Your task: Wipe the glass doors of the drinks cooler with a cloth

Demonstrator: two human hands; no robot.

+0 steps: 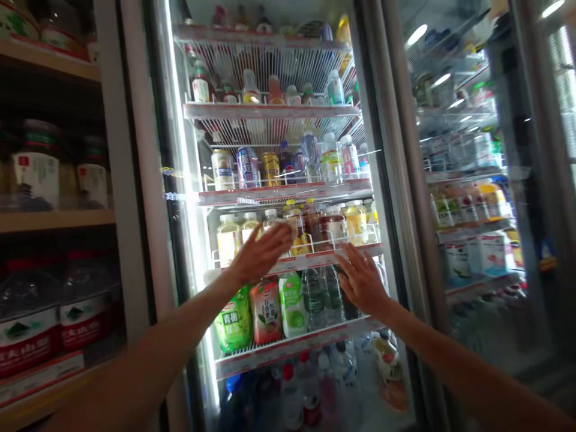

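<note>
Both hands are raised before a lit drinks fridge (283, 111), fingers stretched out and nothing held. My left hand (264, 251) is slightly blurred, palm turned to the right, in front of the shelf of pale yellow bottles (228, 237). To its right, my right hand (361, 277) spreads its fingers near the shelf edge, beside clear bottles (314, 297). Below my left hand stand a green bottle (234, 321), a red bottle (266, 311) and a white-and-green bottle (292, 303). Whether either hand touches anything, I cannot tell.
Cans (247, 168) and bottles fill the upper shelves. More bottles (310, 390) stand at the bottom. A wooden shelf (56, 221) with large bottles (27, 327) is at the left. Another glass-fronted fridge (472, 234) stands at the right, behind a metal frame (400, 138).
</note>
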